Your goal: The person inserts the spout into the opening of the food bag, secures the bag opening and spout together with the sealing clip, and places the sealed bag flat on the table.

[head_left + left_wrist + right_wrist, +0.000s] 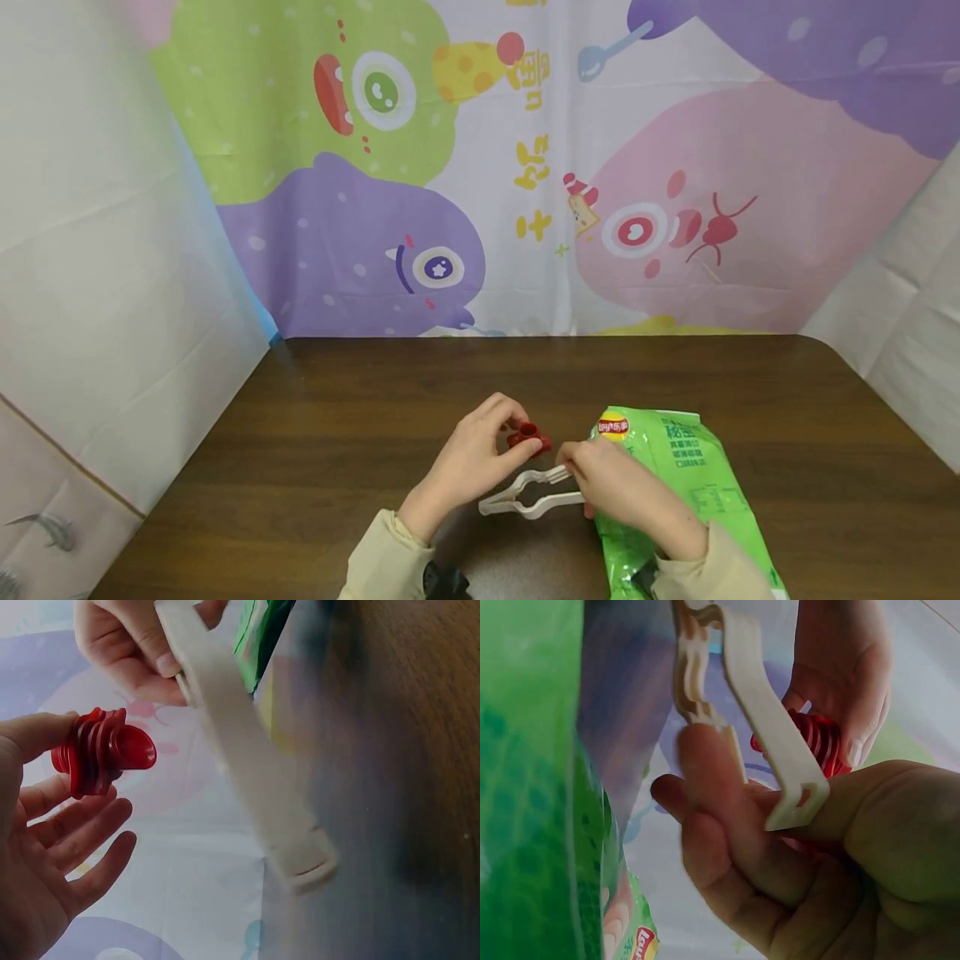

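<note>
Between the thumb and fingers of my left hand (pixel 480 454) I pinch a small red plastic spout (pixel 528 440), ridged round its body with a round opening, as the left wrist view shows. The other left fingers stay loosely extended. My right hand (pixel 626 487) grips a white hinged bag clip (pixel 536 508) near the free ends of its two arms. The clip is partly spread, and its hinge end points left, below the left hand. In the right wrist view, one clip arm (pixel 772 712) has a small slot at its end.
A green chip bag (pixel 712 475) lies on the right of the dark wooden table (pixel 337 433), partly under my right hand and forearm. Behind the table hangs a cartoon-printed curtain (pixel 525 292), with white cloth (pixel 112 250) along the left side.
</note>
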Demonstrator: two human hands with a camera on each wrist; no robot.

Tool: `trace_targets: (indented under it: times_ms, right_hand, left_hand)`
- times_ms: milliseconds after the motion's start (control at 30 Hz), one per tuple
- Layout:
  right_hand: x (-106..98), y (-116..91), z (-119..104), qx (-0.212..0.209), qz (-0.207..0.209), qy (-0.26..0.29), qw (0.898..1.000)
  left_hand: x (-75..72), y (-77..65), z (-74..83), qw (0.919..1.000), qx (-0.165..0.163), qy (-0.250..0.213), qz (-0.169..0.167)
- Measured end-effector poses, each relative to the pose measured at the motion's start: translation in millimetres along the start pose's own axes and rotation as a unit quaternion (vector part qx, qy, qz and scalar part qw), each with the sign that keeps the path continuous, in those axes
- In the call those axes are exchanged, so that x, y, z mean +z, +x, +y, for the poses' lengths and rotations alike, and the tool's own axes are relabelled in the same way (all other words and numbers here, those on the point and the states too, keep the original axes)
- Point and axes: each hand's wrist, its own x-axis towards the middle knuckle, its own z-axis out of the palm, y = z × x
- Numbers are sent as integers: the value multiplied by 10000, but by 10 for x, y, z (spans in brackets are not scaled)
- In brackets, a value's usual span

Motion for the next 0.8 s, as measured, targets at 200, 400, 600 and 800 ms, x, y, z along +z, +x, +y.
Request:
trace_targets:
  times_ms: [200,400,600,800]
  right_hand:
    - [28,-13,1,-83,69,-327,9994]
    - [48,-11,18,-369,166,-712,9966]
    - [57,-19,36,-602,36,-800,9950]
    - [70,-23,49,-575,-165,-801,9950]
  left_hand:
    - [-24,-8,13,9997,-222,70,11]
    - [-22,-10,5,9996,-242,130,-27]
    - [-10,-11,-12,9996,-143,212,75]
    - [-5,-6,-11,9997,-152,192,86]
